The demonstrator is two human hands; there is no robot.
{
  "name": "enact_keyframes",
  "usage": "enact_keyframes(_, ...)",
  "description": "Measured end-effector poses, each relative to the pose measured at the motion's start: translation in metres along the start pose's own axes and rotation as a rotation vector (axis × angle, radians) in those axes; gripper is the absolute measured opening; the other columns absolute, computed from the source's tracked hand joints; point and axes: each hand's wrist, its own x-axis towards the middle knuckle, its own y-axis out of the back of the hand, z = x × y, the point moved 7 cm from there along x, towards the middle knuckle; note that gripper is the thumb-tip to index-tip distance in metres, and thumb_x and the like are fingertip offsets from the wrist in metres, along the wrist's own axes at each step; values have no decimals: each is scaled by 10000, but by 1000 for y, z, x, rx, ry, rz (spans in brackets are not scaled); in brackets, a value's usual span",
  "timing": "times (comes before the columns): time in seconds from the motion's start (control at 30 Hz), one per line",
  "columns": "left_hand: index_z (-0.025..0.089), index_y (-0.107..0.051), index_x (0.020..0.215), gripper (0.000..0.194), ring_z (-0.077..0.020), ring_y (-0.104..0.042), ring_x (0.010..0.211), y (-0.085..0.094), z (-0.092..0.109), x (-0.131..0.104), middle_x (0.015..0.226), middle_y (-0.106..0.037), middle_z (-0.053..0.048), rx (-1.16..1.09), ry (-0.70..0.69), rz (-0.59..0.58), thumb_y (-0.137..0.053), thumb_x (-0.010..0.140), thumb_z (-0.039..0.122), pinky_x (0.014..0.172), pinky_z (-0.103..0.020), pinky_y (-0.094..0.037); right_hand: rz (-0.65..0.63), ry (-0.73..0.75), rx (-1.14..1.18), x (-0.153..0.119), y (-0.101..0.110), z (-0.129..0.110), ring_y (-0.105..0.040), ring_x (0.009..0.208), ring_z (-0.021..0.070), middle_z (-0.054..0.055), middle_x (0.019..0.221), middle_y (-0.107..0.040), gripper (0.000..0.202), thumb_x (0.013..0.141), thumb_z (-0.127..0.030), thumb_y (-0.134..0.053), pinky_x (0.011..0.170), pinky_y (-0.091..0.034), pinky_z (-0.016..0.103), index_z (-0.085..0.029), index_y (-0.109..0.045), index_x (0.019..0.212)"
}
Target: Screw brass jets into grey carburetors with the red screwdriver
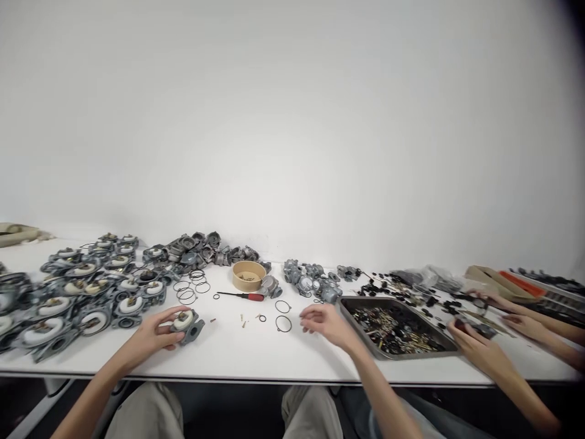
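Observation:
My left hand (158, 334) is closed around a grey carburetor (194, 330) with a white float on top, held at the table's front. Loosely curled, with the fingers apart, my right hand (323, 323) hovers just right of a thin black gasket ring (284, 324) and holds nothing I can see. A second ring (283, 306) lies behind that one. Between my hands are a small black O-ring (262, 318), several tiny brass parts (243, 324) and a small screw (212, 320). Farther back lies a red-handled screwdriver (242, 296).
Carburetors with white floats (94, 322) crowd the left side. A round tan container (248, 277) stands behind the screwdriver, near grey carburetor parts (311, 281). To the right is a metal tray (381, 355) of small parts. Co-workers' hands (479, 350) handle parts beyond it.

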Motion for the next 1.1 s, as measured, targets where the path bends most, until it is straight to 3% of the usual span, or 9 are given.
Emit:
enact_keyframes(0.07, 237, -606, 1371, 730, -361, -676, 1077, -3, 8, -5, 1445, -548, -157, 53, -40, -9, -804, 723, 511, 811, -436, -617, -111, 2, -32, 21, -64, -14, -716, 662, 216, 91, 747, -754, 328, 717, -411, -809, 606, -558, 304, -127, -756, 872)
enact_keyframes(0.13, 234, -648, 1330, 680, -362, -641, 1125, -3, 14, -8, 1420, -577, -140, 130, -88, 30, -798, 716, 483, 853, -418, -594, -207, -1, -54, 41, -115, -23, -712, 647, 207, 89, 760, -758, 277, 711, -358, -799, 589, -545, 290, -128, -766, 861)
enact_keyframes(0.2, 246, -684, 1285, 641, -343, -616, 1130, -5, 18, -10, 1379, -617, -111, 221, -124, 54, -808, 688, 444, 897, -402, -567, -270, -9, -64, 58, -148, -27, -705, 615, 196, 73, 710, -752, 223, 701, -304, -790, 573, -525, 272, -131, -767, 840)
enact_keyframes(0.27, 259, -695, 1267, 602, -303, -609, 1085, -10, 21, -9, 1375, -623, -89, 264, -149, 54, -794, 693, 409, 875, -356, -557, -287, -16, -63, 70, -164, -26, -695, 582, 184, 53, 638, -733, 181, 695, -269, -783, 557, -504, 255, -133, -764, 814)
enact_keyframes(0.4, 242, -688, 1273, 557, -231, -615, 914, -17, 25, -9, 1381, -606, -86, 232, -185, 41, -749, 734, 371, 756, -309, -544, -228, -8, -46, 81, -166, -18, -691, 558, 175, 50, 644, -725, 174, 736, -306, -735, 533, -500, 247, -137, -741, 779)
enact_keyframes(0.6, 239, -686, 1282, 587, -220, -607, 878, -11, 22, -7, 1263, -657, -92, 200, -187, 54, -771, 717, 373, 776, -324, -533, 5, 1, 5, 82, -132, -6, -602, 454, 134, 48, 686, -706, 285, 769, -406, -685, 452, -478, 254, -146, -712, 882)
enact_keyframes(0.7, 240, -678, 1295, 600, -216, -605, 865, -10, 20, -7, 1250, -658, -96, 211, -173, 60, -770, 722, 389, 742, -311, -529, 37, 10, 30, 80, -127, -7, -582, 449, 133, 43, 658, -689, 305, 765, -424, -690, 437, -468, 255, -145, -720, 884)
enact_keyframes(0.87, 267, -662, 1313, 599, -219, -607, 899, -13, 22, -8, 1422, -574, -86, 232, -186, 50, -759, 739, 409, 688, -279, -511, 5, 83, 65, 81, -143, -22, -598, 530, 141, 43, 688, -685, 288, 768, -409, -701, 477, -492, 255, -147, -750, 877)
enact_keyframes(1.1, 300, -585, 1401, 687, -236, -594, 970, -21, 20, -9, 1483, -537, -60, 298, -223, -9, -773, 749, 410, 727, -277, -492, -25, 288, -74, 90, -183, -70, -660, 621, 182, 58, 807, -758, 235, 872, -345, -622, 557, -524, 279, -204, -795, 943)
